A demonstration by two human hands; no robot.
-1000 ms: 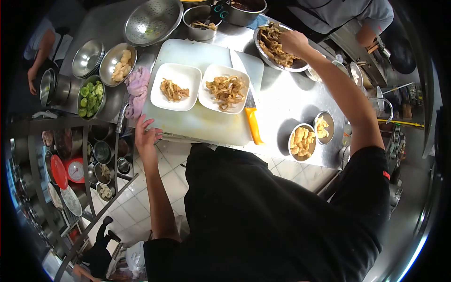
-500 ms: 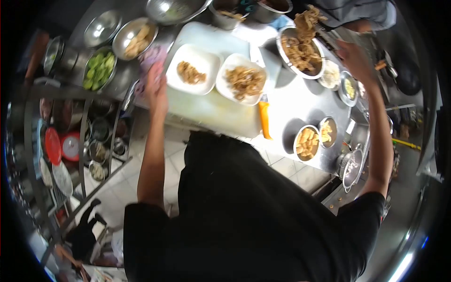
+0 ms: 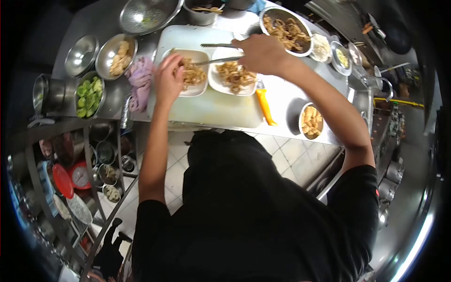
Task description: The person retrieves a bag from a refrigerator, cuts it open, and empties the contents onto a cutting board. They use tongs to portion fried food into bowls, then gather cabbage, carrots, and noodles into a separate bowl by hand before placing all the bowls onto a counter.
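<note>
My right hand (image 3: pixel 263 55) grips metal tongs (image 3: pixel 218 60) above the two dishes. Their arms are spread, and the lower tip reaches over the left white dish (image 3: pixel 193 92). Shredded brown food (image 3: pixel 191 75) lies in that dish. Curled over the dish's left rim is my left hand (image 3: pixel 169 80), its fingertips partly at the food. Beside it stands the right white dish (image 3: pixel 217 87), holding more brown strips (image 3: pixel 235 77). Both dishes rest on a pale cutting board (image 3: pixel 211 113).
A yellow-handled knife (image 3: pixel 266 107) lies by the board's right edge. Behind my right hand is a steel bowl (image 3: pixel 307 50) of brown strips. A purple cloth (image 3: pixel 140 84), a bowl of green vegetables (image 3: pixel 89 96) and other bowls stand left. A bowl of yellow pieces (image 3: pixel 311 121) sits right.
My right hand has swung left with the tongs, from the large bowl of brown strips to above the dishes. My left hand has moved from the purple cloth to the left dish.
</note>
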